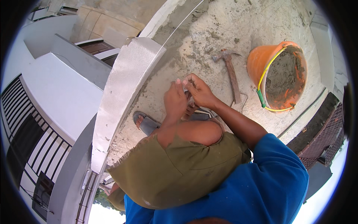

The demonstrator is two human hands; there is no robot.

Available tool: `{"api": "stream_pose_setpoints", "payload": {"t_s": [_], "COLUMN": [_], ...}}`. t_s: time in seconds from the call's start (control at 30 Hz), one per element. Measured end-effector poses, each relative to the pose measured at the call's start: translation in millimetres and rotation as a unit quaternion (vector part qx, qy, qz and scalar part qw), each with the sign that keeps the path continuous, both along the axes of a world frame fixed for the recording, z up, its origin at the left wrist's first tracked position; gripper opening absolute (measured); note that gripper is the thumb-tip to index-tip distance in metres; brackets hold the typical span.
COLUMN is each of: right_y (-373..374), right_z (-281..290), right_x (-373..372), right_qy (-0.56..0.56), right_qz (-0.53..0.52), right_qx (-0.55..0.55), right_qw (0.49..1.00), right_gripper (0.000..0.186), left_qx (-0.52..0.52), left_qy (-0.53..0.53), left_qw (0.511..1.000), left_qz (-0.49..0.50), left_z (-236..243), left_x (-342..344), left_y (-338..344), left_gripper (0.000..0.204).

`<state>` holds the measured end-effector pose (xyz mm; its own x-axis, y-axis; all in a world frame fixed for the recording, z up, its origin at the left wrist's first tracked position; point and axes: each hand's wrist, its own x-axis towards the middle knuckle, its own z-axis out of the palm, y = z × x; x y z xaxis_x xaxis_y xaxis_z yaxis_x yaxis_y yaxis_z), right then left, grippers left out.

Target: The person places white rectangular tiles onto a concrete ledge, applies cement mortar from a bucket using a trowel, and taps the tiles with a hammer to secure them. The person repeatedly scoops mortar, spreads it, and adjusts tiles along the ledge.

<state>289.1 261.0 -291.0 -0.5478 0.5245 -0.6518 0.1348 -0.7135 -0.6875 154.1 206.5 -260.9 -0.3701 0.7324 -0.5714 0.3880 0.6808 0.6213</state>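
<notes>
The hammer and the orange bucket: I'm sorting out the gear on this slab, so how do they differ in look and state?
The hammer lies flat, slim and rusty brown; the orange bucket is round, bright and bulky. The hammer is bare, while the bucket holds grey mortar and has a yellow handle with a green grip. The hammer lies nearer the hands, the bucket farther to the right. Both rest untouched on the rough concrete slab.

Our two hands, left hand [175, 100] and right hand [199, 91], meet above our raised knee [197, 131], fingers touching around a small pale piece [185, 89]. Hammer [231, 72] lies on the slab [209, 33] just right of them. Bucket [278, 76] stands farther right, mortar [280, 71] in it. Parapet block [125, 93] runs along our left. Sandal [146, 123] below the hands.
</notes>
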Motion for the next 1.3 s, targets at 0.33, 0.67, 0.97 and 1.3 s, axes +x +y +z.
{"api": "stream_pose_setpoints", "payload": {"t_s": [0.33,0.67,0.97,1.3], "right_y": [-5,24,31,127], "right_z": [-46,-11,-36,-42], "right_x": [-2,18,9,-56], "right_qy": [0.005,-0.257,-0.128,-0.192], "right_qz": [-0.020,0.099,0.040,0.028], "right_qx": [-0.104,0.584,0.301,0.431], "right_qw": [0.994,0.763,0.944,0.881], "right_gripper": [0.050,0.033,0.026,0.018], "left_qx": [0.067,-0.051,-0.100,0.188], "left_qy": [-0.181,-0.339,-0.267,0.440], "left_qw": [0.967,0.868,0.944,0.832], "left_qz": [0.167,0.359,0.168,-0.282], "left_z": [-55,-67,-2,127], "left_x": [5,-4,-12,-97], "left_y": [-18,-6,20,103], "left_gripper": [0.056,0.056,0.054,0.075]}}
